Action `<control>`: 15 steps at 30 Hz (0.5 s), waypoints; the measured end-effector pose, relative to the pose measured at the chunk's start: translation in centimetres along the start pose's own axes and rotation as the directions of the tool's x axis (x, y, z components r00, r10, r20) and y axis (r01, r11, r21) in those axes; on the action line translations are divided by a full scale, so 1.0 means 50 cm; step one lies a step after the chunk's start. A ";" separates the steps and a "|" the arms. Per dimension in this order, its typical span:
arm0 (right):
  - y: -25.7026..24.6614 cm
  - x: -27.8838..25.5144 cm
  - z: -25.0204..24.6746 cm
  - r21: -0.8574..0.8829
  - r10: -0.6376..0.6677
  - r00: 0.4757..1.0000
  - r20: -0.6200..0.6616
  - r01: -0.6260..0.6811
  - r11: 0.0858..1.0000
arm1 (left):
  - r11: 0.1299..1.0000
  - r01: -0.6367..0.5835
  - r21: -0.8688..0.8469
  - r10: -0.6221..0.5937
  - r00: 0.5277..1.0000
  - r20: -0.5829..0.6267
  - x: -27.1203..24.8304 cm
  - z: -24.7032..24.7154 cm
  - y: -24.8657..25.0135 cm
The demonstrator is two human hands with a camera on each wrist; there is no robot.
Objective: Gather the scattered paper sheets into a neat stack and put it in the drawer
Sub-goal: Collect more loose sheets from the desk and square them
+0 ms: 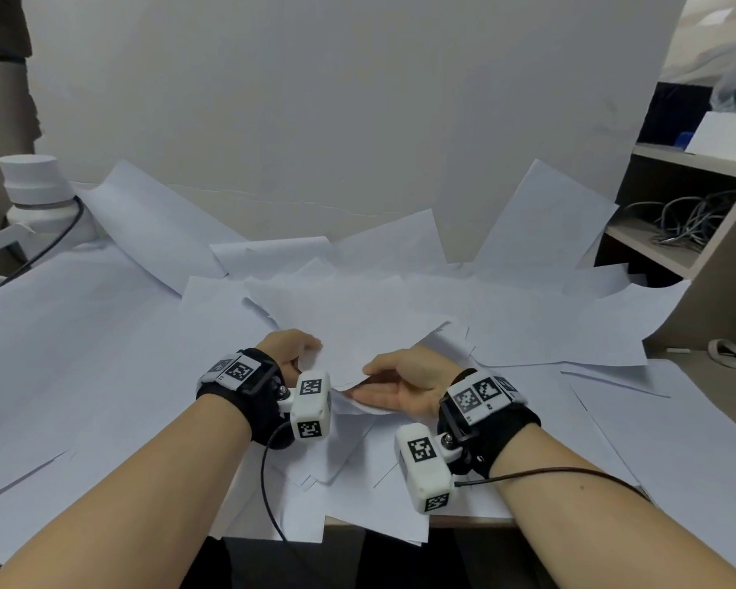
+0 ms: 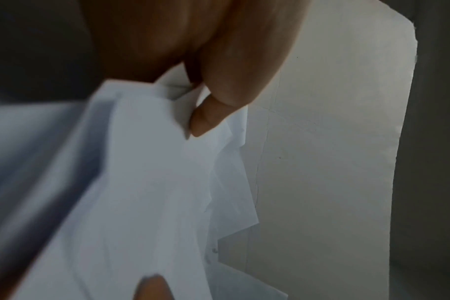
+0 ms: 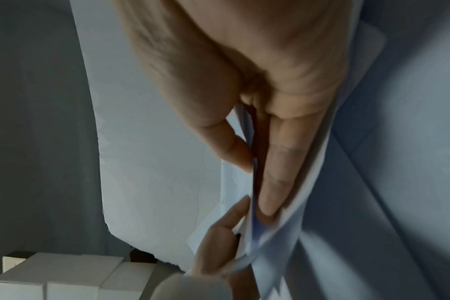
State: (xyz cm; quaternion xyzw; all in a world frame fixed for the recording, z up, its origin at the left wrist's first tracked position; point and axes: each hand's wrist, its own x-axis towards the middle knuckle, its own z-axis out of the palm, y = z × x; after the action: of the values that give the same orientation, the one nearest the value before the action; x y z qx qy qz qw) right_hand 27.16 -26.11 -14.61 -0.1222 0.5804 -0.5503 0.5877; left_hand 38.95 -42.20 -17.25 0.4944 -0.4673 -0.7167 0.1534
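White paper sheets (image 1: 506, 316) lie scattered and overlapping over the whole desk. Both hands meet at the middle front on a small bundle of sheets (image 1: 349, 354). My left hand (image 1: 292, 352) grips the bundle's left edge, thumb pressed onto the paper (image 2: 152, 182) in the left wrist view. My right hand (image 1: 394, 382) pinches the right edge, thumb on top and fingers (image 3: 278, 178) flat under the sheets (image 3: 321, 213). No drawer is in view.
A white cylindrical device (image 1: 35, 193) with a black cable stands at the back left. An open shelf unit (image 1: 676, 214) holding cables stands at the right. A white board (image 1: 336, 99) backs the desk. Sheets hang over the desk's front edge (image 1: 464, 522).
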 end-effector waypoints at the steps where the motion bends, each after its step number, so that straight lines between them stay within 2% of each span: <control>1: -0.003 0.005 -0.013 -0.032 -0.011 1.000 -0.012 0.011 0.999 | 1.000 -0.008 0.022 0.008 1.000 -0.007 -0.002 -0.002 0.000; 3: -0.019 0.016 -0.048 -0.002 -0.080 0.994 -0.078 0.080 0.997 | 0.998 -0.041 0.053 0.042 0.999 -0.013 -0.012 -0.008 0.002; 5: -0.040 0.030 -0.096 0.128 -0.146 0.966 -0.213 0.176 0.976 | 0.996 -0.068 0.065 0.069 0.998 -0.004 -0.014 -0.023 -0.003; 7: -0.054 0.047 -0.129 0.084 -0.166 0.925 -0.342 0.206 0.975 | 0.997 -0.073 0.022 0.073 0.997 0.038 -0.015 -0.039 -0.012; 9: -0.059 0.058 -0.135 -0.253 -0.247 0.871 -0.426 0.147 0.956 | 0.998 -0.064 0.011 0.062 0.994 0.087 -0.019 -0.053 -0.018; 11: -0.065 0.053 -0.119 -0.569 -0.286 0.895 -0.343 0.044 0.821 | 0.998 -0.055 0.001 0.055 0.992 0.116 -0.022 -0.056 -0.021; 13: -0.069 0.064 -0.102 -0.646 -0.242 0.918 -0.313 -0.019 0.763 | 0.999 -0.046 -0.006 0.046 0.994 0.102 -0.023 -0.053 -0.015; 15: -0.063 0.081 -0.093 -0.781 -0.287 0.926 -0.244 -0.012 0.624 | 0.998 -0.057 0.031 0.055 0.997 0.055 -0.001 -0.050 -0.015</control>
State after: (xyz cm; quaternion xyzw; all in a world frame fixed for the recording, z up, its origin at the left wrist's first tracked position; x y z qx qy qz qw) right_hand 20.62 -28.13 -15.73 -0.3072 0.8414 -0.3058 0.3226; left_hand 41.28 -43.06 -18.00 0.4639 -0.4967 -0.7175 0.1527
